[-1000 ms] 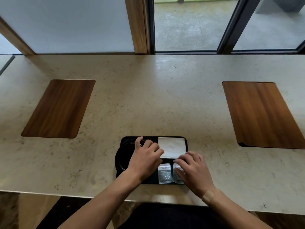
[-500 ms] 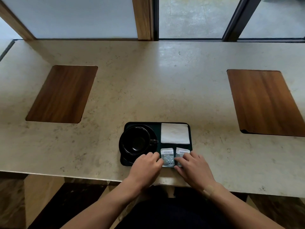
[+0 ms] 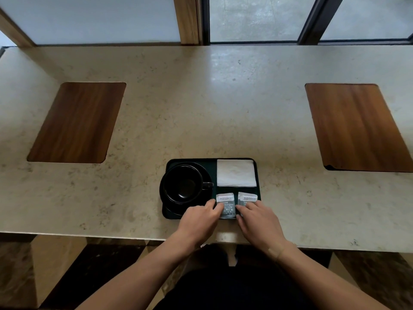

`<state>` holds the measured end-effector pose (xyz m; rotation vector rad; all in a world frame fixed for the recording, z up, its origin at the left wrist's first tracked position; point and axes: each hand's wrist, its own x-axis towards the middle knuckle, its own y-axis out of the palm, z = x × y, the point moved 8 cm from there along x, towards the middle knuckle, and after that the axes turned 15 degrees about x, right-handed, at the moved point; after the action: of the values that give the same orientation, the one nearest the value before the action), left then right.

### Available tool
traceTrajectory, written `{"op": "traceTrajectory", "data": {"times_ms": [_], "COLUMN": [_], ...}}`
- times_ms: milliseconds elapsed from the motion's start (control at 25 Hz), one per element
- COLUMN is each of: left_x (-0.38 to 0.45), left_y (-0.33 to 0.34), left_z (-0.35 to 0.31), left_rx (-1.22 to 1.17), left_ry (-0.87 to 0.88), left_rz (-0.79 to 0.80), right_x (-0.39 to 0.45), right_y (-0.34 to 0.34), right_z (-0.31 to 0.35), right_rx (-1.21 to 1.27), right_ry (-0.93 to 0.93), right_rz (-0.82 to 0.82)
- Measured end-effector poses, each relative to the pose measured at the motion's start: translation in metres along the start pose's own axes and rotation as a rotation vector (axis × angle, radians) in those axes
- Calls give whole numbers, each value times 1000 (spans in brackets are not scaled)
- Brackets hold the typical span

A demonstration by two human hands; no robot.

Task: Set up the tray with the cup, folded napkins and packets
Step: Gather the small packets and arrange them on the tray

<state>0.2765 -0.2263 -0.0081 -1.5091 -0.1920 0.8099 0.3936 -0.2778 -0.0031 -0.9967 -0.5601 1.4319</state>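
A black tray [image 3: 213, 167] lies near the counter's front edge. On its left half a black cup [image 3: 183, 184] sits on a black saucer, handle to the right. A folded white napkin [image 3: 236, 172] fills the far right corner. Two grey-white packets lie side by side at the near right: the left packet [image 3: 226, 203] and the right packet [image 3: 247, 198]. My left hand [image 3: 199, 221] has its fingertips on the left packet's near left edge. My right hand [image 3: 259, 222] rests its fingertips on the right packet and hides its near half.
The beige stone counter [image 3: 201, 108] has a wooden inlay at the left [image 3: 77, 123] and another at the right [image 3: 357, 128]. Windows and a wooden post stand behind it. The counter's front edge runs just under my wrists.
My left hand left the cup and slid back to the left packet. The cup is now uncovered. Both hands sit at the tray's near edge; the view shifted down.
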Motion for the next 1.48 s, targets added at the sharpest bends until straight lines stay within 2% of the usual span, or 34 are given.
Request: {"op": "traceTrajectory", "data": {"times_ms": [440, 1480], "left_x": [-9, -9], "left_y": [5, -2], "left_z": [3, 4], "left_rx": [-12, -12], "left_ry": [35, 62], "left_rz": [-42, -43], "right_x": [2, 2], "right_y": [12, 8], "right_z": [-3, 0], "right_rx": [170, 114], "right_ry": [96, 47], "right_rz": [22, -17]}}
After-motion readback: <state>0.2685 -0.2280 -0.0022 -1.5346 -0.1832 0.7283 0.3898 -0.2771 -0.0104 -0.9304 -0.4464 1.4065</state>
